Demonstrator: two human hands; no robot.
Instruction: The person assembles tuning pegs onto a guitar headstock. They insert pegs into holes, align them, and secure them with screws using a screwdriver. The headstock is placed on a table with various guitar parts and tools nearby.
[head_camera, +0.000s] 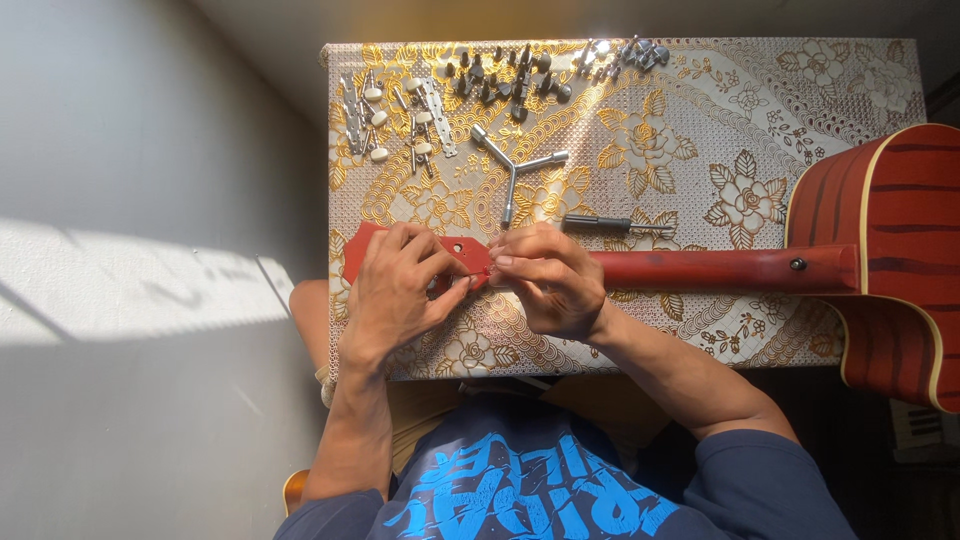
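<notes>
the left hand (400, 285) clamps the red guitar headstock (452, 252) flat on the patterned table (700, 120) while the right hand (545, 280) pinches at its edge, steadying it, with a three-armed wrench (512, 170) just beyond the fingers and loose tuning pegs (500, 75) farther off.

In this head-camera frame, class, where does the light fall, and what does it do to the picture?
Head view: hard sunlight crosses the patterned tablecloth diagonally, glaring on its gold print and the metal tuning pegs; left hand and right hand are sharply lit; the floor is half shadowed.
</notes>
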